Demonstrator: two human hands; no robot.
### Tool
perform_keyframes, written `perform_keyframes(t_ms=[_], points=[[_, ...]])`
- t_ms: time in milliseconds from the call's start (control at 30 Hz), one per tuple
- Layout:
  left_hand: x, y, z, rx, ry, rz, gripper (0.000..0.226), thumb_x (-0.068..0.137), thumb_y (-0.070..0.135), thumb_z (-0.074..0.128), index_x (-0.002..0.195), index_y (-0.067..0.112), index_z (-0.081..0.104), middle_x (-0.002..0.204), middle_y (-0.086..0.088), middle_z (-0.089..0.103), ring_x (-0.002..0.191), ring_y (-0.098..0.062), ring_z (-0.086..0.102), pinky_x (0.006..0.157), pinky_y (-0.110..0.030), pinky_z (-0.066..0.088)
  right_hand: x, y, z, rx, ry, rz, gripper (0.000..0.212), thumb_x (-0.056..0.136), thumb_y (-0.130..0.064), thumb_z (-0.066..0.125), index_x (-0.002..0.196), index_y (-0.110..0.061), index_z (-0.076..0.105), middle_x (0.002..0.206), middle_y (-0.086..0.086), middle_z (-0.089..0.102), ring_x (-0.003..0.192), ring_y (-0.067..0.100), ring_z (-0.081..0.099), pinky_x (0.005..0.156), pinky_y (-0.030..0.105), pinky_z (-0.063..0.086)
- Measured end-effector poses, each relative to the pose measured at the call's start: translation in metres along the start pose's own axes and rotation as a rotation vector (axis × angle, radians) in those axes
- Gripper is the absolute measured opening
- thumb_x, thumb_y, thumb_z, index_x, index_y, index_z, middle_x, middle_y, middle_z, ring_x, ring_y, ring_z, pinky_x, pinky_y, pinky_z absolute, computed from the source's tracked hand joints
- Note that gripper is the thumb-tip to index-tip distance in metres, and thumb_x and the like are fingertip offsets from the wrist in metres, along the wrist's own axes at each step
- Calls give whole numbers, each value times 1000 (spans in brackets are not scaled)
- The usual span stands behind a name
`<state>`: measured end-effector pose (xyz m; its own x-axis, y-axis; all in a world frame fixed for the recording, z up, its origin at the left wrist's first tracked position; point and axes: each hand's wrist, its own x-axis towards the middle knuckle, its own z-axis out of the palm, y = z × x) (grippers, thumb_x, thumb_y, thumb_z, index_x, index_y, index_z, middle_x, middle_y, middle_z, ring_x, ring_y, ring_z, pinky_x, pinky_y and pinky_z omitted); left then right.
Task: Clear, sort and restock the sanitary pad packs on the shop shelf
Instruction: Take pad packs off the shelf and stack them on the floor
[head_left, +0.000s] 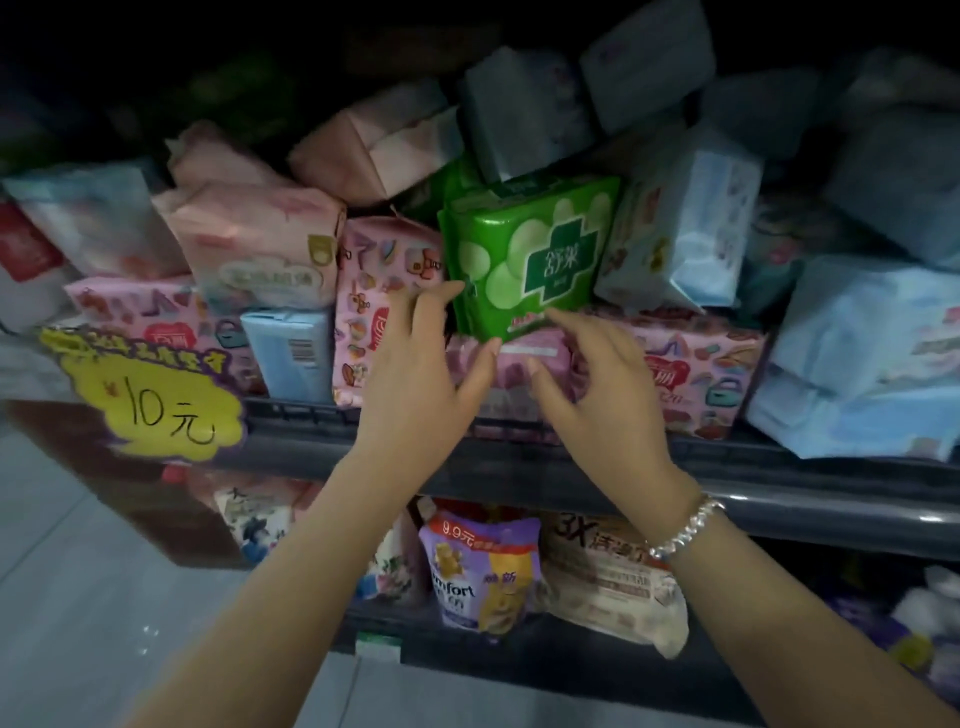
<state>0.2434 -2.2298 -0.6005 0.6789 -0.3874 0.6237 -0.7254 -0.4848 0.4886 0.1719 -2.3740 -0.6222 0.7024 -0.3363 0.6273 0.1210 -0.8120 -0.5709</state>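
1. The green pack (530, 254) stands near the middle of the shelf (779, 467), leaning a little. Its long side runs from its low left corner up to its top right.
2. The left hand (426, 374) is just below the green pack, on its left. The fingers are straight and a bit spread. The tips touch the pack's low left edge.
3. The right hand (597, 395) is just below the green pack, on its right. The fingers are loosely bent and hold nothing. One tip is at the pack's bottom edge; I cannot tell if it touches.
4. I think both hands are as near as each other, so they can take the pack from two sides.
5. Under the green pack lies a pink pack (519, 364), partly hidden by the hands.
6. Blue packs (685, 228) lean right of the green pack, and more pink ones are on its left.
7. The shelf is dark and very full. A yellow price sign (150, 395) hangs far left of the green pack.
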Motion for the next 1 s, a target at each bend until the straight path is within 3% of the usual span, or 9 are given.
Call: perform_keyframes(t_ms=[233, 400, 567, 667, 767, 867, 1000], points=[[-14, 19, 1, -11, -22, -42, 55, 91, 29, 62, 138, 9, 42, 134, -10, 42, 105, -17, 52, 78, -26, 40, -11, -5, -9, 120, -14, 54, 42, 90, -17, 65, 130, -10, 57, 123, 1, 56, 115, 22, 54, 98, 43, 48], [-25, 51, -7, 23, -72, -55, 52, 92, 30, 60, 137, 10, 43, 134, -10, 42, 114, -23, 51, 86, -31, 43, -31, -13, -51, 100, -26, 95, 41, 93, -22, 61, 133, -15, 55, 131, 1, 57, 120, 15, 51, 101, 27, 42], [-34, 93, -15, 8, -98, -49, 49, 93, 28, 58, 137, 10, 43, 135, -10, 42, 118, -27, 51, 92, -40, 46, -55, -19, -103, 34, -10, 157, 39, 93, -20, 59, 132, -14, 55, 132, 5, 56, 123, 22, 52, 103, 34, 42], [-35, 114, -14, -32, -102, -40, 49, 94, 29, 55, 138, 12, 42, 138, -8, 42, 121, -23, 49, 94, -32, 41, -55, -19, -125, 40, 22, 186, 39, 93, -19, 59, 132, -14, 55, 128, 5, 58, 113, 20, 57, 96, 40, 49], [-32, 126, -9, -73, -121, -57, 48, 96, 30, 54, 139, 12, 42, 139, -7, 42, 121, -21, 49, 93, -27, 38, -47, -17, -138, 65, 14, 243, 38, 95, -21, 57, 133, -17, 53, 124, 3, 61, 103, 12, 58, 89, 29, 50], [-21, 127, 4, -95, -137, -70, 50, 97, 30, 52, 141, 11, 40, 140, -7, 41, 123, -21, 47, 96, -25, 36, -32, -10, -142, 74, -14, 287, 41, 96, -22, 55, 137, -20, 50, 121, 4, 64, 99, 14, 61, 84, 31, 52], [13, 117, 32, -115, -127, -45, 51, 99, 34, 48, 143, 10, 41, 142, -9, 44, 130, -22, 42, 105, -30, 34, -7, 5, -131, 92, 20, 318, 41, 98, -27, 52, 138, -21, 48, 108, -3, 66, 82, 0, 58, 72, 15, 47]])
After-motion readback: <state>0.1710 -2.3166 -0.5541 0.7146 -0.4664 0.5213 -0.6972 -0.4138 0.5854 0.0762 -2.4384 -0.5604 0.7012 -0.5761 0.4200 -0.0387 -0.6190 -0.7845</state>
